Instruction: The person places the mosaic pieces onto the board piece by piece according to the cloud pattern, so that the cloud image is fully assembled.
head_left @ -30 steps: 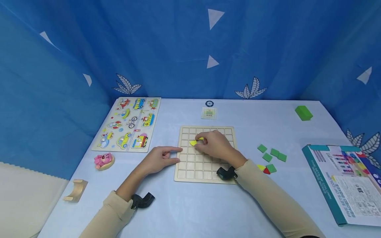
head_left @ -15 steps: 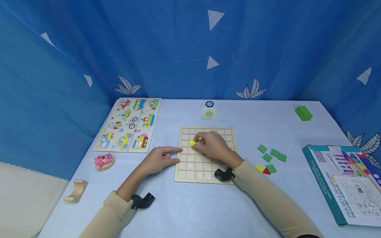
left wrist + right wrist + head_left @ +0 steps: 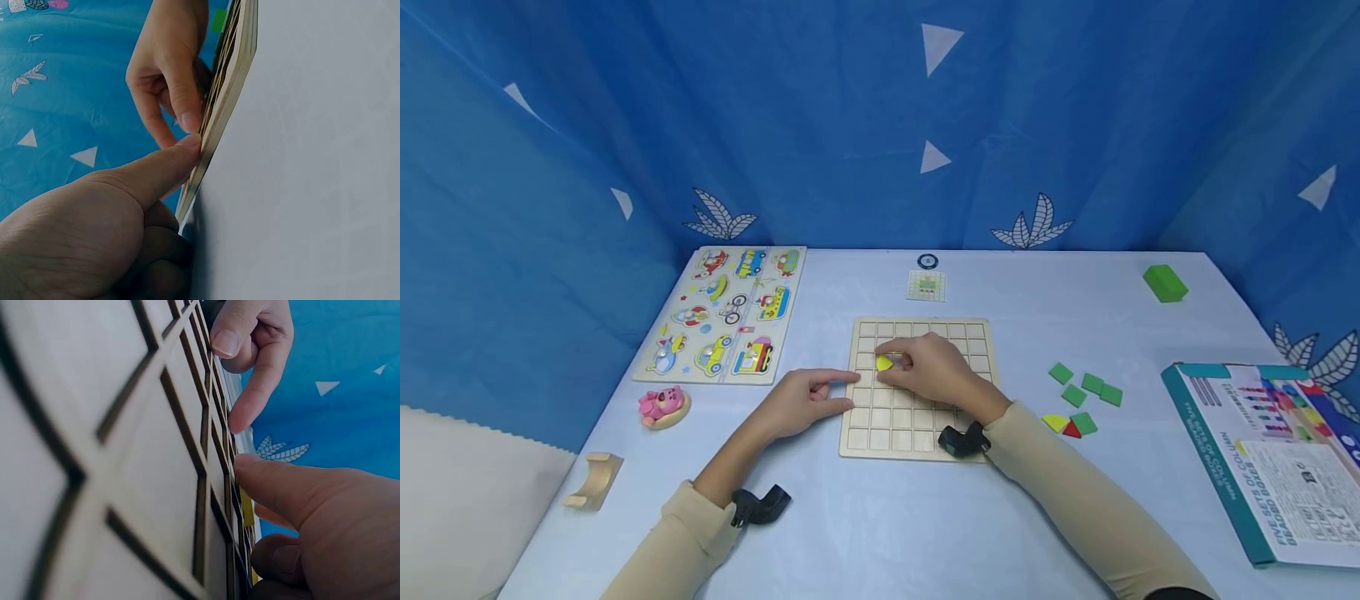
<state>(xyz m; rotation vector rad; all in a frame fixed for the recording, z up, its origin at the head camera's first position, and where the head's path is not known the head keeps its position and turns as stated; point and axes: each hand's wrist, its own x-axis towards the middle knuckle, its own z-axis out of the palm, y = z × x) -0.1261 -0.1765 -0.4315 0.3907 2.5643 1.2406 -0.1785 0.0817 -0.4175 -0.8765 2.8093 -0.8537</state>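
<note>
Lying between the right hand's (image 3: 934, 367) fingertips (image 3: 247, 462): yellow piece (image 3: 883, 363).

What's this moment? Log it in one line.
right hand: holds yellow rounded piece at pale square wooden grid board | left hand: touches board's left edge | flat green square tiles: right of board

White table (image 3: 865, 525), grid board (image 3: 901, 418), green tiles (image 3: 1073, 396), box (image 3: 1262, 467)

Your left sleeve (image 3: 664, 543): plain beige, cuff thick and creased. Your right sleeve (image 3: 1067, 490): same beige, smoother; black patch (image 3: 1180, 594) low down, mostly cut off. On your wrists: black, bent left camera (image 3: 763, 506), right camera (image 3: 962, 441).
</note>
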